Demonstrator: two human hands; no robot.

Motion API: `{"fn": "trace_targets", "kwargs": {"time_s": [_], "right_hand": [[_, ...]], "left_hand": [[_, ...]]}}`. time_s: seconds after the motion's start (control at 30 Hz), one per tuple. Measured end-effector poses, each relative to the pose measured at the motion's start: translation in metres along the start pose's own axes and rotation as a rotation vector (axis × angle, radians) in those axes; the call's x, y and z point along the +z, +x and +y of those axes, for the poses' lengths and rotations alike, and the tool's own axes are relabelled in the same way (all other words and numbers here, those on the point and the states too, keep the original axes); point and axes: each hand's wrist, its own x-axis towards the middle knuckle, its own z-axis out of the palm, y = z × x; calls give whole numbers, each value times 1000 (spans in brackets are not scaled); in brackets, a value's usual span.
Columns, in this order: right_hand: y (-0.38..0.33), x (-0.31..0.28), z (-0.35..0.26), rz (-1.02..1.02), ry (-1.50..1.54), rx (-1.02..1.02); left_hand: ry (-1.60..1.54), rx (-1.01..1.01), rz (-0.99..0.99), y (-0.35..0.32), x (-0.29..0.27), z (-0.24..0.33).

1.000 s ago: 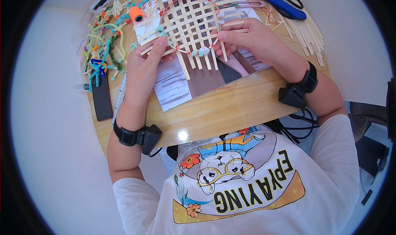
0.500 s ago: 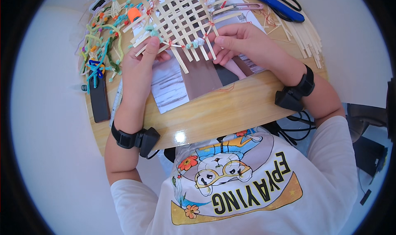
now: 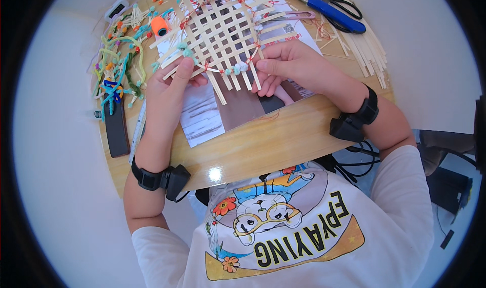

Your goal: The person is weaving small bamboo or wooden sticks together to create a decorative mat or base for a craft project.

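Note:
Both my hands hold a round, open lattice woven from flat pale strips [image 3: 221, 40] up over the table. Red ties bind a ring around its edge, and strip ends stick out beyond it. My left hand [image 3: 174, 83] pinches the near left edge, thumb on top, beside mint-green fuzzy tufts [image 3: 186, 50]. At the near right edge, my right hand [image 3: 283, 65] grips a strip end between thumb and fingers; some of those fingers are behind the strips. Pale blue and white tufts [image 3: 236, 69] sit on the near rim between the hands.
Under the lattice lies a printed sheet [image 3: 202, 121]. Blue-handled pliers [image 3: 339, 17], a pink cutter [image 3: 298, 15] and loose pale strips [image 3: 367, 55] lie far right. On the left are coloured fuzzy stems [image 3: 126, 60], an orange object [image 3: 160, 26], a dark oblong object [image 3: 116, 131] and a ruler [image 3: 136, 133].
The lattice has come slightly nearer to me, with both hands still gripping it. The whole view has shifted a little, so the table things appear lower and further left.

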Motion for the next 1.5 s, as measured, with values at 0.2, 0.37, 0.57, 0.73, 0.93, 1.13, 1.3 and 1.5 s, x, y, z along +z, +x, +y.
{"fn": "trace_targets", "kwargs": {"time_s": [0.2,0.37,0.57,0.73,0.93,1.13,1.3,1.5], "right_hand": [[1,-3,-1,3,51,-31],[0,-3,-4,19,5,-52],[0,-2,-1,29,55,-17],[0,5,-3,-13,28,17],[0,3,-2,15,-34,15],[1,3,1,30,-22,0],[-1,5,0,8,-25,2],[-3,9,-1,7,-29,6]], "left_hand": [[8,12,1,1,-5,-1],[14,23,12,3,-5,2],[-2,23,18,3,-4,1],[11,13,-3,2,-3,3],[-30,3,13,2,-2,2],[31,52,-99,0,2,6],[32,61,-124,0,1,5],[30,28,-135,-4,-4,4]]}}
